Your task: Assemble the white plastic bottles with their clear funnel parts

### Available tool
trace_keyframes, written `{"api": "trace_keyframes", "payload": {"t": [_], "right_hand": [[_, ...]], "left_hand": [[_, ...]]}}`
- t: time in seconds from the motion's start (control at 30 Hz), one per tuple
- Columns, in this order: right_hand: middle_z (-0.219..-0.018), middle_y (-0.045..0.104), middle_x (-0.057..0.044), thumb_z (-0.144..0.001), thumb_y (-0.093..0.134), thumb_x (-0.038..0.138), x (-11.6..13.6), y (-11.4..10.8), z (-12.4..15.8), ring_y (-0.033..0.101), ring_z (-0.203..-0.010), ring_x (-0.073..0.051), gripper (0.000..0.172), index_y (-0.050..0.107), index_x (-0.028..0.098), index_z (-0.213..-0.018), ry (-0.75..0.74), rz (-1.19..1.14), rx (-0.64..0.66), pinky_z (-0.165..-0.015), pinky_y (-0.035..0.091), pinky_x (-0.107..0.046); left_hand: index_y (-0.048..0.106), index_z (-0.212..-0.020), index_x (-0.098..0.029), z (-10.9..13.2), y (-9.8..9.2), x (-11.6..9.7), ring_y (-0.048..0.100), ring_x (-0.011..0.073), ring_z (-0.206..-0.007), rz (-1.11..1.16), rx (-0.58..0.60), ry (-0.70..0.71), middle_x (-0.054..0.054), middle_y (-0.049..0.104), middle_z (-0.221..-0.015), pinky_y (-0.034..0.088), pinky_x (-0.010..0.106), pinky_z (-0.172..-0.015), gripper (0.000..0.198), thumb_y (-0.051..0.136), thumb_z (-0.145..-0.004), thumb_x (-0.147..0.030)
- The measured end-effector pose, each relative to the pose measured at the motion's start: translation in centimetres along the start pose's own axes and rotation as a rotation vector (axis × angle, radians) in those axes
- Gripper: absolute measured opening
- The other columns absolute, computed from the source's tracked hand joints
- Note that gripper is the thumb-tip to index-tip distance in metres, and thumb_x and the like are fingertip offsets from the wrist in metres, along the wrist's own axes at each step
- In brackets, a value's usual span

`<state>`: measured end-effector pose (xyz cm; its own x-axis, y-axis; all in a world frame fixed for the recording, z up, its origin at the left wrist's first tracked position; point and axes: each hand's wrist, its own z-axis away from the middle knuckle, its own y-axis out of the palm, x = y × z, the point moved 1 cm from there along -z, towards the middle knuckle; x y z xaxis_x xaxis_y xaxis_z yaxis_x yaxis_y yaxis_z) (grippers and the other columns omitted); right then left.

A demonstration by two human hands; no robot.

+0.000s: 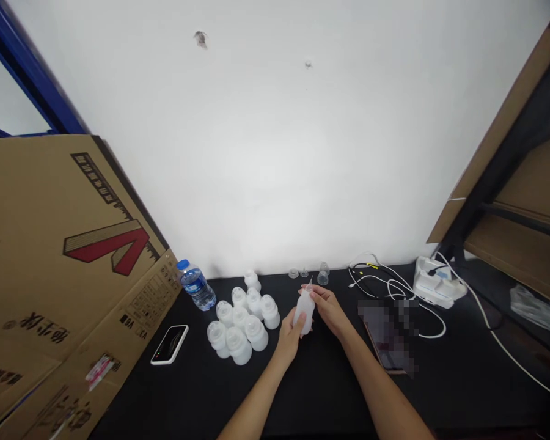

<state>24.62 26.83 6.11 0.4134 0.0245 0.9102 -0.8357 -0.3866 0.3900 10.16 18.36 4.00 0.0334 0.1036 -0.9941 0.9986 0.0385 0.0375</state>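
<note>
At the centre of the frame, a white plastic bottle [305, 311] with a narrow pointed tip is held between both hands over the black desk [330, 391]. The left hand [291, 342] wraps around its lower body, while the right hand [330, 310] grips it higher up, near the tip. The bottle's smooth, milky plastic could slip if either grip loosened, and a dropped bottle could knock into the tight group of squat, round-shouldered white bottles [241, 324] just left of the hands. Small clear pieces [323, 274] near the wall are light enough that a stray nudge could scatter them. Farther left stand a ridged water bottle [196, 285] with a blue cap and a glossy phone [169, 344]. A big cardboard sheet [73, 256] leans in at the left. To the right, looping white cables [394, 287] run to a white charger [437, 284], and a snagged cable could drag it.
</note>
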Motion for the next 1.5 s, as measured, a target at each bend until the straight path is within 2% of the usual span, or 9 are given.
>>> {"api": "trace_keyframes", "payload": {"t": [0.1,0.2,0.37,0.53,0.73,0.9,1.1,1.3,1.5], "right_hand": [[-0.111,0.085,-0.011,-0.085,0.090,0.058,-0.4,-0.2,-0.2,0.074,-0.094,-0.029,0.048,0.086,0.024,-0.119,-0.036,0.032,-0.010,-0.089,0.056,-0.042],[-0.111,0.085,-0.010,-0.086,0.090,0.058,-0.6,-0.1,-0.2,0.075,-0.096,-0.030,0.047,0.086,0.025,-0.118,-0.050,0.034,-0.011,-0.092,0.057,-0.043],[-0.111,0.085,-0.011,-0.085,0.089,0.062,-0.4,0.9,0.0,0.075,-0.100,-0.031,0.047,0.087,0.025,-0.115,-0.060,0.019,-0.046,-0.096,0.055,-0.044],[-0.118,0.084,-0.011,-0.090,0.082,0.067,0.6,1.2,0.1,0.071,-0.102,-0.029,0.048,0.089,0.024,-0.110,-0.046,-0.007,-0.064,-0.094,0.053,-0.041],[-0.105,0.084,-0.010,-0.089,0.086,0.058,0.8,0.6,0.1,0.065,-0.089,-0.024,0.041,0.090,0.022,-0.107,-0.021,-0.006,-0.052,-0.085,0.049,-0.037],[-0.110,0.084,-0.011,-0.083,0.090,0.059,0.5,0.5,-0.1,0.066,-0.093,-0.027,0.042,0.091,0.022,-0.103,0.009,-0.066,-0.099,-0.086,0.050,-0.039],[-0.113,0.083,-0.012,-0.085,0.088,0.062,0.5,0.7,-0.2,0.069,-0.100,-0.030,0.043,0.090,0.022,-0.100,0.017,-0.103,-0.063,-0.090,0.051,-0.042],[-0.099,0.083,-0.010,-0.079,0.094,0.057,0.8,0.4,-0.2,0.066,-0.086,-0.024,0.037,0.088,0.021,-0.088,0.019,-0.077,-0.106,-0.084,0.050,-0.039],[-0.103,0.083,-0.010,-0.075,0.096,0.061,0.2,0.3,-0.3,0.072,-0.095,-0.029,0.054,0.084,0.022,-0.109,0.018,-0.002,-0.097,-0.087,0.054,-0.040]], "left_hand": [[0.074,-0.117,-0.015,0.1,0.0,-0.3,0.069,0.0255,-0.086,-0.097,-0.066,0.058,0.010,0.077,-0.099,0.054,0.035,-0.077,0.062,0.060,-0.100,-0.074],[0.074,-0.124,-0.018,0.3,-0.1,-0.8,0.069,0.0293,-0.100,-0.183,-0.106,0.144,0.010,0.077,-0.109,0.054,0.041,-0.094,0.057,0.060,-0.102,-0.069],[0.073,-0.110,-0.017,0.3,-0.5,-0.6,0.065,0.0224,-0.080,-0.137,-0.096,0.104,0.006,0.073,-0.090,0.052,0.033,-0.073,0.057,0.055,-0.104,-0.071],[0.070,-0.102,-0.015,0.0,-0.6,0.3,0.058,0.0145,-0.058,0.030,-0.016,0.033,0.005,0.072,-0.079,0.037,0.025,-0.052,0.062,0.056,-0.102,-0.075],[0.071,-0.097,-0.014,-0.2,-0.5,0.8,0.059,0.0135,-0.054,0.047,-0.028,0.009,0.005,0.072,-0.075,0.037,0.023,-0.049,0.062,0.063,-0.097,-0.076],[0.075,-0.102,-0.016,-0.2,-0.4,0.5,0.064,0.0163,-0.062,0.047,-0.066,0.011,0.005,0.075,-0.080,0.047,0.025,-0.055,0.059,0.071,-0.093,-0.074],[0.075,-0.103,-0.014,-0.3,-0.5,0.3,0.062,0.0148,-0.057,0.068,-0.071,0.003,0.007,0.075,-0.079,0.045,0.024,-0.051,0.064,0.063,-0.097,-0.077],[0.078,-0.107,-0.015,-0.2,-0.4,0.2,0.067,0.0177,-0.067,0.038,-0.060,0.010,0.007,0.077,-0.083,0.055,0.028,-0.063,0.059,0.071,-0.094,-0.072],[0.075,-0.096,-0.014,-0.3,-0.1,0.5,0.055,0.0120,-0.048,0.036,-0.047,-0.010,0.006,0.074,-0.071,0.037,0.023,-0.045,0.068,0.063,-0.094,-0.081]]}}
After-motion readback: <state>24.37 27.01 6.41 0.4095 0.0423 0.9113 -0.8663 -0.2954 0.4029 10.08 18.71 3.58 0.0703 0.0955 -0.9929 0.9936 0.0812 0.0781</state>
